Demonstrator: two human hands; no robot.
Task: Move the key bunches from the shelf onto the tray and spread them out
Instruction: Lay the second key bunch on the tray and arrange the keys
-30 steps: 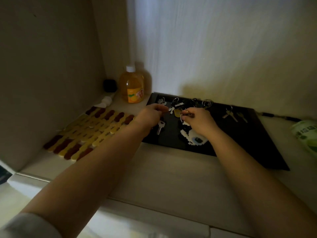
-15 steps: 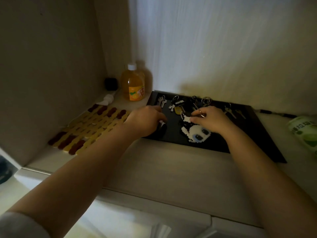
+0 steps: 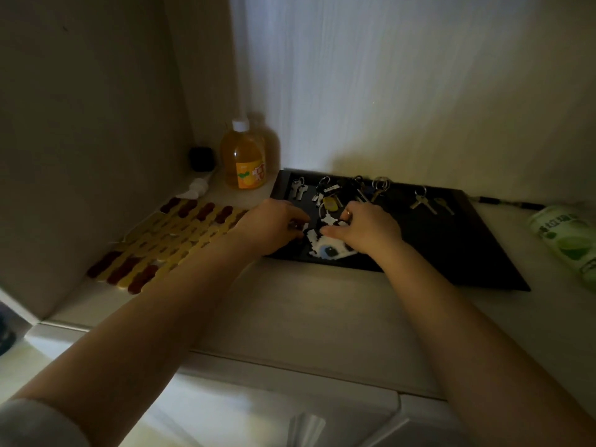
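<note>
Both of my hands work on the flat black tray: my left hand pinches a small silver key, my right hand presses the black-and-white beaded panda charm. Tugging apart could snag its ring and drag neighbouring metal key bunches together.

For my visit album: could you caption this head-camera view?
Both hands, left and right, spread key bunches around a panda charm on the black tray.
</note>
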